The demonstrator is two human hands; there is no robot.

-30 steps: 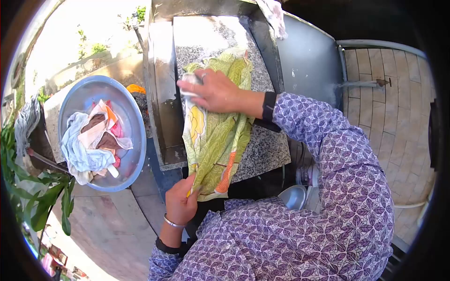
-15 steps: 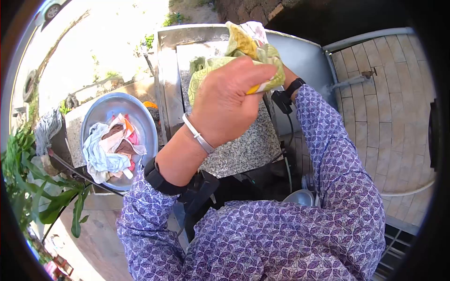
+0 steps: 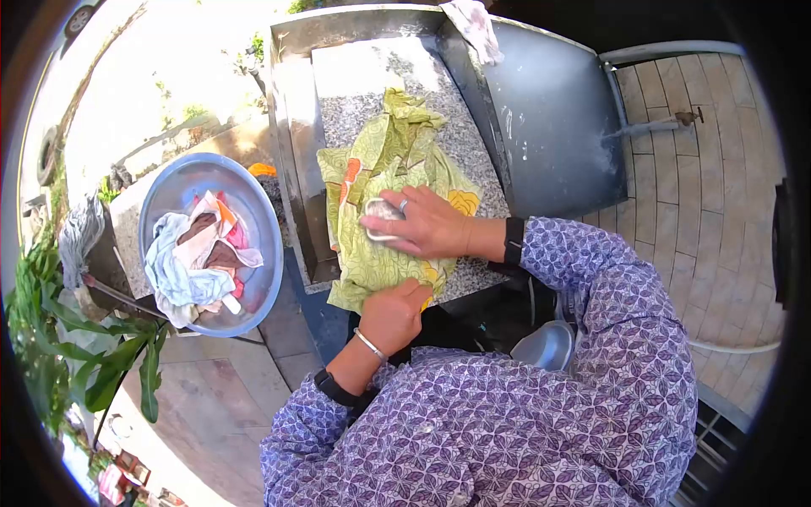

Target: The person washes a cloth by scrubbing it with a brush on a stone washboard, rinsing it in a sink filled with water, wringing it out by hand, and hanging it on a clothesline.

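Note:
A wet yellow-green patterned cloth [image 3: 380, 182] with orange and yellow patches lies spread over the speckled stone slab [image 3: 355, 110]. My right hand [image 3: 427, 224] presses down on it, fingers closed around an oval white-rimmed scrub brush [image 3: 384, 218]; the brush's underside is hidden against the fabric. Close to my body, my left hand [image 3: 393, 317] is closed on the cloth's near edge at the front of the slab.
A metal basin [image 3: 274, 245] of crumpled washing [image 3: 190, 262] stands at the left. Metal walls edge the slab, with a pale cloth [image 3: 475, 29] draped over the far rim. A tap [image 3: 686, 118] juts from the tiled area at right. A bluish bowl [image 3: 545, 346] sits beside my body.
The yellow-green cloth has come down from my raised hands and now lies on the slab. My left hand has moved down to its near edge; my right now shows with the brush.

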